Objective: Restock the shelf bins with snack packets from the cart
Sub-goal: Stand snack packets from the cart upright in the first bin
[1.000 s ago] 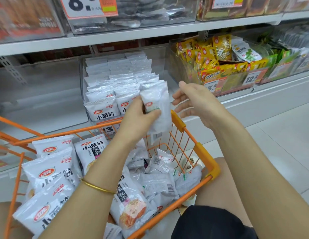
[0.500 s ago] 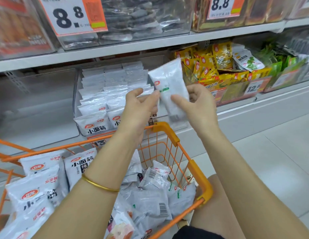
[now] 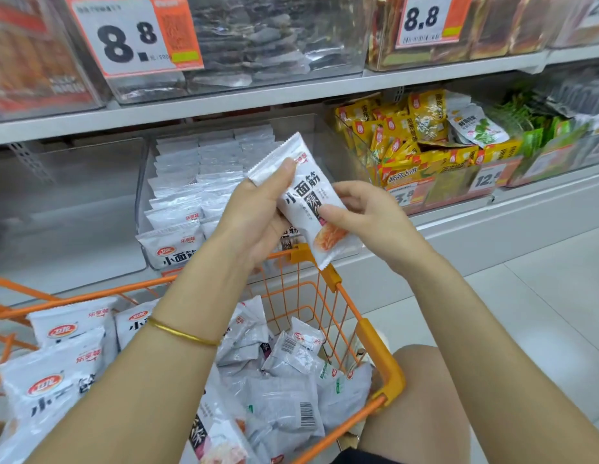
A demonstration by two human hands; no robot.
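- Nearest, the orange cart (image 3: 381, 360) sits by the person's knee, with loose white snack packets (image 3: 288, 406) heaped inside.
- Above its far rim, 2 hands hold 1 packet (image 3: 306, 195), printed face toward the camera.
- The left hand (image 3: 254, 219) grips the upper end, thumb on the front and fingers curled behind. The right hand (image 3: 368, 216) pinches the right edge lower down.
- The packet's long axis is tilted, running from upper left to lower right, with its lower tip just over the cart rim.
- Beyond, the clear shelf bin (image 3: 143, 189) lies behind and left of the packet, with matching packets (image 3: 191, 182) standing in rows. The hands hide its right part.
- The left hand is nearer the bin, so placing probably calls for a carry forward and slightly left, with the packet turned upright.
- Farther right sits a bin of yellow packets (image 3: 422, 139).
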